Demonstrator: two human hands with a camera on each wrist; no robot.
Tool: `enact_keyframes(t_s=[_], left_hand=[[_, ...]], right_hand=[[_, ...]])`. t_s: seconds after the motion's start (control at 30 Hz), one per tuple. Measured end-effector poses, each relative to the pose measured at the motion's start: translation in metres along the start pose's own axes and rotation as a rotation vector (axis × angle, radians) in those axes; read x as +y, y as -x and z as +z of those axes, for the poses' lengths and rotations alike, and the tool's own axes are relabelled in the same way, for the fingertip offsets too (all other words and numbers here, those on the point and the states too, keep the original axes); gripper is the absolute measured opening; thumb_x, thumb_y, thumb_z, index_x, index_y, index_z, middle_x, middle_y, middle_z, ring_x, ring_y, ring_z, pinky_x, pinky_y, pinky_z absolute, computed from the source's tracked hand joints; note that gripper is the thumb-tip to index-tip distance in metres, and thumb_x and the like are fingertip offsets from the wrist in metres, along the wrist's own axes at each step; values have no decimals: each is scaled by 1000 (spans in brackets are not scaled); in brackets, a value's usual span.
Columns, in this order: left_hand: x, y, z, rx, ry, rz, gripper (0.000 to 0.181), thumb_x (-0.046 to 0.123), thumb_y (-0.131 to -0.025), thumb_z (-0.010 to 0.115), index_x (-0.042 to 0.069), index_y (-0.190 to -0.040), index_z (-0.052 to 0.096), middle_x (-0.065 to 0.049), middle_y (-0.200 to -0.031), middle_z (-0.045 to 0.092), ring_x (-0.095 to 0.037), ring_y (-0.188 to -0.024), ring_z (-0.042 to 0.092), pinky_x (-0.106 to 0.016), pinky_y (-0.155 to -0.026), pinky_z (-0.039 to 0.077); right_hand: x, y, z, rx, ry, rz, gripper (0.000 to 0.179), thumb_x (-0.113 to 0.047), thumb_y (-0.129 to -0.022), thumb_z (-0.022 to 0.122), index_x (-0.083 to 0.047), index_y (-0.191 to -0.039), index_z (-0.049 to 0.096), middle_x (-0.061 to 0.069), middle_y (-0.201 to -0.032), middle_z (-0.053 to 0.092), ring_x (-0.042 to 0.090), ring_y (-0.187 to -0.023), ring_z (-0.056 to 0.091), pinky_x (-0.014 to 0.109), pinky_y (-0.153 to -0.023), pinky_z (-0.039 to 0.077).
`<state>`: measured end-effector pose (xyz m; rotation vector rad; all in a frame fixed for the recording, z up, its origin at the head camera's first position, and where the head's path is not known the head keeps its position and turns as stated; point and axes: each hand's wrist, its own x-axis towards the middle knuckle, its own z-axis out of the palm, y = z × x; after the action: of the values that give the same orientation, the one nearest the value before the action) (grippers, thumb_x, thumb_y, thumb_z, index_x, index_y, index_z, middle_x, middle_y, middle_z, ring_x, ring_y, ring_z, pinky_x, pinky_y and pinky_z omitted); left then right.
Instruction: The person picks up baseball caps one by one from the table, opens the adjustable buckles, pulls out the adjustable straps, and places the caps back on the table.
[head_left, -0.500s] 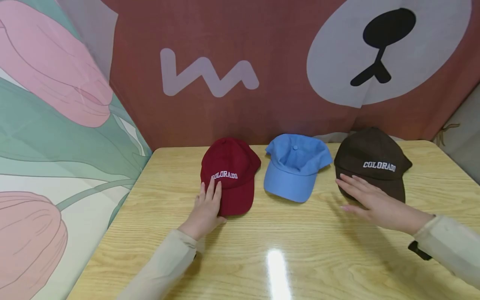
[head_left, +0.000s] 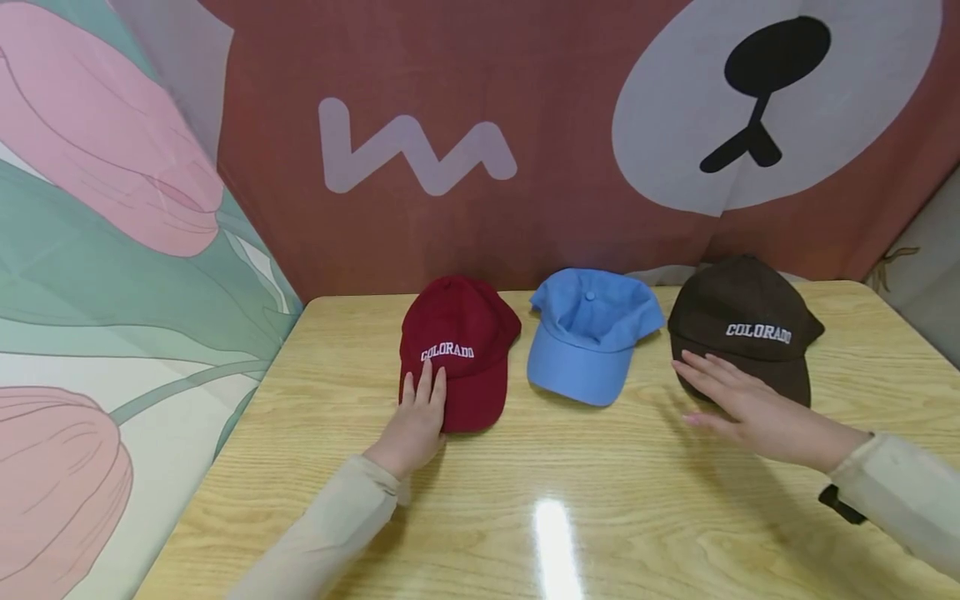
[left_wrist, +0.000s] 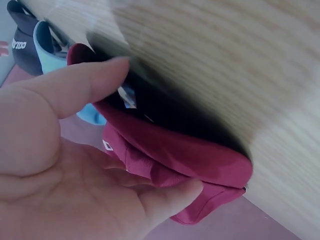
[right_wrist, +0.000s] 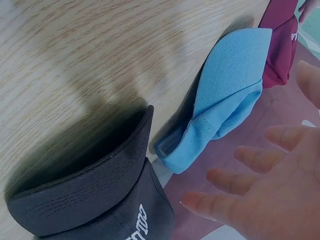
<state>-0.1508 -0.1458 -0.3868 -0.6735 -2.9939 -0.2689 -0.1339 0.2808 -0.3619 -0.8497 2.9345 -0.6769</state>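
A red baseball cap (head_left: 450, 317) with white COLORADO lettering rests on the wooden table. My left hand (head_left: 411, 421) lies at its brim's left side, fingers straight across the top. In the left wrist view the thumb (left_wrist: 100, 80) reaches past the brim edge toward its shadowed underside. Beside it sits a light blue cap (head_left: 581, 367), crown partly caved in, untouched by either hand. To the right, over a dark brown COLORADO cap (head_left: 738, 304), is my right hand (head_left: 757, 417), flat with fingers straight and thumb apart. In the right wrist view nothing is between its fingers (right_wrist: 235, 182).
The three caps stand in a row along the far edge of the table (head_left: 637, 500). Behind them hangs a brown cloth (head_left: 420, 233) with a bear print. A floral cloth (head_left: 67, 292) hangs on the left.
My left hand has drawn back slightly toward me, and its thumb, visible earlier beside the brim, has tucked in at the brim edge. The caps and my right hand look unchanged.
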Motion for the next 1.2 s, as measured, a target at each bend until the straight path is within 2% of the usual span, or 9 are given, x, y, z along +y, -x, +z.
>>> enact_keyframes(t_s=[0.2, 0.33, 0.57, 0.63, 0.77, 0.83, 1.0, 1.07, 1.2], left_hand=[[0, -1, 0, -90, 62, -68, 74, -3, -85, 67, -15, -144, 24, -38, -150, 18, -62, -130, 25, -54, -98, 42], [2, 0, -2, -85, 41, -62, 65, -5, -88, 61, -15, -143, 28, -41, -147, 21, -62, -126, 33, -54, -91, 47], [3, 2, -12, -20, 46, -58, 47, -9, -96, 44, -18, -141, 32, -43, -144, 26, -55, -125, 40, -53, -94, 45], [3, 2, -15, 1, 32, -68, 48, -10, -94, 47, -18, -140, 34, -41, -143, 31, -52, -126, 43, -51, -95, 45], [2, 6, -19, 71, 3, -102, 55, -11, -86, 60, -17, -137, 40, -37, -138, 42, -44, -122, 51, -46, -84, 53], [1, 7, -20, 120, 8, -120, 58, -12, -81, 63, -16, -135, 43, -35, -136, 46, -41, -108, 61, -44, -73, 55], [0, 10, -25, 209, 117, -181, 50, -13, -85, 54, -15, -133, 46, -29, -131, 54, -40, -95, 66, -47, -78, 54], [-1, 10, -25, 229, 181, -206, 46, -12, -88, 50, -14, -134, 46, -28, -130, 56, -41, -106, 62, -48, -86, 51], [-3, 11, -25, 254, 312, -262, 40, -9, -95, 46, -12, -135, 47, -28, -125, 59, -39, -107, 62, -49, -86, 51]], right_hand=[[2, 0, 3, 10, 8, -31, 70, -24, -89, 71, -3, -147, 37, 30, -147, 33, 54, -131, 32, 65, -93, 34], [4, 0, 5, 23, 25, -55, 70, -24, -88, 71, -2, -146, 40, 29, -147, 35, 51, -131, 33, 62, -94, 35], [4, -1, 6, 23, 24, -49, 70, -25, -88, 71, -4, -147, 39, 29, -147, 35, 50, -132, 33, 61, -95, 35], [4, -1, 6, 16, 13, -44, 70, -25, -88, 71, -5, -147, 39, 29, -147, 35, 50, -132, 33, 61, -94, 35], [4, -2, 5, -1, -17, -36, 69, -25, -89, 70, -4, -147, 39, 29, -148, 34, 51, -133, 31, 65, -93, 34], [4, -3, 5, -7, -26, -31, 69, -25, -90, 69, -5, -148, 38, 27, -148, 34, 50, -134, 30, 66, -94, 33], [4, -5, 5, -25, -47, -25, 68, -25, -90, 69, -5, -148, 38, 27, -149, 33, 50, -134, 29, 67, -93, 33], [3, -5, 5, -39, -59, -17, 68, -26, -91, 69, -4, -148, 37, 27, -150, 31, 51, -134, 28, 68, -93, 33], [2, -6, 5, -44, -65, -19, 68, -26, -91, 68, -3, -148, 37, 28, -150, 30, 52, -134, 27, 68, -93, 33]])
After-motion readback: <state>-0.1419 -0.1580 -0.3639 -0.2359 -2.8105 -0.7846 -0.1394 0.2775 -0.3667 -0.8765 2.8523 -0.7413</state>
